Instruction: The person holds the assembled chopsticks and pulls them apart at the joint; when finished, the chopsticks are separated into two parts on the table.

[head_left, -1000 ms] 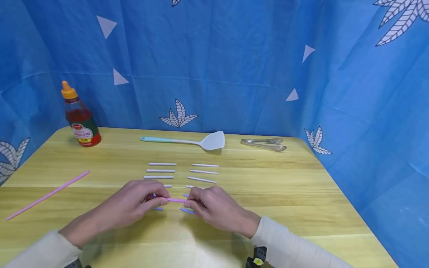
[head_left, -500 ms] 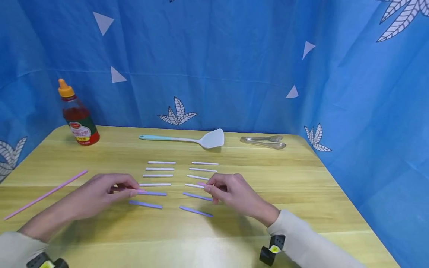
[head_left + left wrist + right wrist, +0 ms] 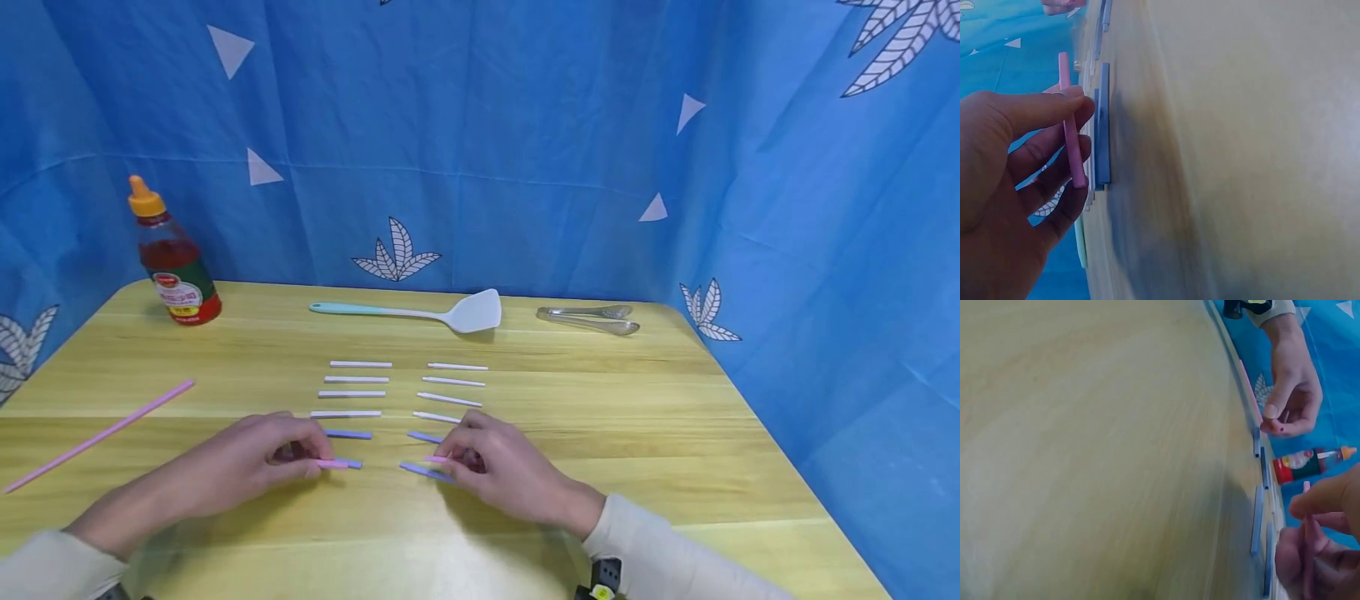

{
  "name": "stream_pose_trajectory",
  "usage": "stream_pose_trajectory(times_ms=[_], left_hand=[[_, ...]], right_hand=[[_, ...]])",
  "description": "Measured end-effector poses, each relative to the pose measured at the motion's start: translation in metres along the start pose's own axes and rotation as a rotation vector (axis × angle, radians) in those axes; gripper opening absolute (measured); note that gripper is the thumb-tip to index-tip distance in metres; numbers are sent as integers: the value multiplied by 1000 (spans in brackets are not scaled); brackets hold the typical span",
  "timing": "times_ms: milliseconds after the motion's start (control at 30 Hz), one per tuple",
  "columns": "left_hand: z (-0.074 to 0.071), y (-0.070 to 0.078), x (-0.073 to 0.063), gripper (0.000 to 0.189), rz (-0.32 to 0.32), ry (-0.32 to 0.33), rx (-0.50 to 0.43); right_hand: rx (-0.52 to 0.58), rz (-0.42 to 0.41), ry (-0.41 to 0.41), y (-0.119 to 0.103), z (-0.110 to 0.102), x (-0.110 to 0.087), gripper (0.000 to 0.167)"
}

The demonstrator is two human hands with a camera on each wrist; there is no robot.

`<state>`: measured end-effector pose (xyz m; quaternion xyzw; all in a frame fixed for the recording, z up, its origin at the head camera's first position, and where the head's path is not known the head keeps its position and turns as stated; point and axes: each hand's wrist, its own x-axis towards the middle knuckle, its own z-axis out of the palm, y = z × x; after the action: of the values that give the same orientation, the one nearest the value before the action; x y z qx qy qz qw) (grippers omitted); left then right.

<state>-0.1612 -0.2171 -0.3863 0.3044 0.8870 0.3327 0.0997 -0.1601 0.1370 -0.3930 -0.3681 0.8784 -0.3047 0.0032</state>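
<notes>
My left hand [image 3: 251, 458] pinches a short pink straw piece [image 3: 1072, 147] between thumb and fingers, over the left end of the front blue piece [image 3: 354, 465]. In my right hand [image 3: 513, 471] is another pink straw piece [image 3: 1309, 559], mostly covered by the fingers in the head view. It lies just above the front right blue piece [image 3: 422, 470]. Two columns of straw pieces are laid out on the table: white ones [image 3: 347, 414] and blue ones on the left, and slimmer-ended white ones [image 3: 453, 382] and blue ones on the right.
A long pink straw [image 3: 101, 436] lies slanted at the left. Along the back are a sauce bottle [image 3: 180, 283] with a yellow cap, a white spatula [image 3: 476, 312] with a mint handle, and metal tongs [image 3: 588, 319]. A blue patterned cloth [image 3: 480, 125] hangs behind the wooden table.
One second ago both hands gripped one pink straw at the middle. It came apart into two pieces, one per hand; the hands spread, then moved nearer the front blue pieces.
</notes>
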Motion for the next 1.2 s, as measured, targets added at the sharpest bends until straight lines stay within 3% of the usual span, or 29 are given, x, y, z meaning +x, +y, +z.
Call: stream_pose_trajectory(times_ms=[200, 433, 800, 1033, 1200], left_hand=[[9, -1, 1, 7, 97, 29, 43], [13, -1, 3, 9, 93, 15, 100], [13, -3, -2, 13, 143, 22, 170], [13, -1, -5, 13, 120, 3, 161], [11, -3, -9, 6, 106, -3, 101]], right_hand=[[-7, 2, -30, -5, 7, 2, 5], [13, 4, -81, -12, 17, 1, 9], [-107, -31, -86, -25, 23, -2, 10], [-146, -34, -88, -27, 25, -2, 8], [-126, -5, -105, -27, 24, -1, 8]])
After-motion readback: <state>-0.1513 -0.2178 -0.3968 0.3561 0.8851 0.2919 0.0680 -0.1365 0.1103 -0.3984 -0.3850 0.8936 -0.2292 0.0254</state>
